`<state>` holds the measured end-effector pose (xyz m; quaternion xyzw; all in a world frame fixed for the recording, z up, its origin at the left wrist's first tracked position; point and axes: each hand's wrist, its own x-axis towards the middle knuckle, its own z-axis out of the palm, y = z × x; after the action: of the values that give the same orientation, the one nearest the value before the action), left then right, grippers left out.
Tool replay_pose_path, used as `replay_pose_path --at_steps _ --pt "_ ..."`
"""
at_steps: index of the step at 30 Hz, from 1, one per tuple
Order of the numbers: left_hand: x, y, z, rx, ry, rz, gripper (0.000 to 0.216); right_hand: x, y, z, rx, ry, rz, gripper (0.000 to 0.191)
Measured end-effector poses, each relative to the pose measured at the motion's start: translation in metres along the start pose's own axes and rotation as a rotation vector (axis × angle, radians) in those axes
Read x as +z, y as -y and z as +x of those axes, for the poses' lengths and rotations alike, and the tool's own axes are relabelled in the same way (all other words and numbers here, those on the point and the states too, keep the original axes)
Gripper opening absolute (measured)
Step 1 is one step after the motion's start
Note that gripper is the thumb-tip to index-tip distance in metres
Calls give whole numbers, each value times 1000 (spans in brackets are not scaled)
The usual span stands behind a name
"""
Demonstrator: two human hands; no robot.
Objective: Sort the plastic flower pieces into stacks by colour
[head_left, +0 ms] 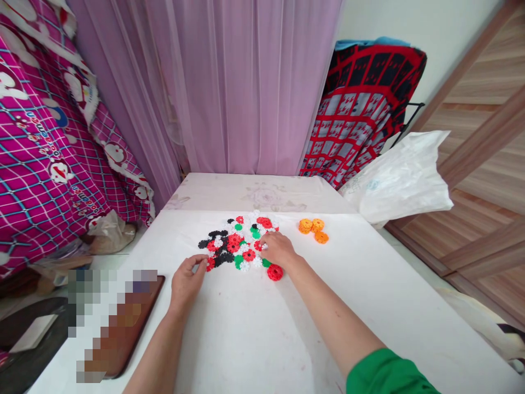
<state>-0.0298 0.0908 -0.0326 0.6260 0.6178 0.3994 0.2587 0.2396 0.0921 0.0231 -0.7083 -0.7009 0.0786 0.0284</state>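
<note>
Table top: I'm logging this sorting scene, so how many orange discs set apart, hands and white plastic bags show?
Orange discs: 3
Hands (left hand, right hand): 2
White plastic bag: 1
Total: 6

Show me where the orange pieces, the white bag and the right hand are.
orange pieces (305, 226), head view, left piece of the group.
white bag (400, 180), head view, its middle.
right hand (279, 249), head view, its back.
</note>
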Motion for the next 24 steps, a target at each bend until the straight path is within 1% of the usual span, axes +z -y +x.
replay_pose_path --at_steps 7,11,14,16,19,21,22,24 --pt "1 3 1 9 -12 11 34 -9 11 8 18 37 -40 29" --pt "2 3 0 -2 -17 1 34 -9 15 13 13 40 3 31" --pt "2 2 0 -10 -13 -4 35 -7 9 15 1 26 69 37" --pt "1 2 0 -12 -7 -1 35 -5 0 15 -1 -11 187 41" --pt "1 1 0 -8 -2 5 35 -3 -18 10 2 -106 597 38" --pt "0 2 0 -4 -1 7 35 -1 -29 0 3 -115 831 33" --pt "0 2 0 -2 0 6 36 0 -34 -8 2 -104 875 31" --pt "0 2 0 -3 3 7 36 3 -41 -26 -9 -101 879 31"
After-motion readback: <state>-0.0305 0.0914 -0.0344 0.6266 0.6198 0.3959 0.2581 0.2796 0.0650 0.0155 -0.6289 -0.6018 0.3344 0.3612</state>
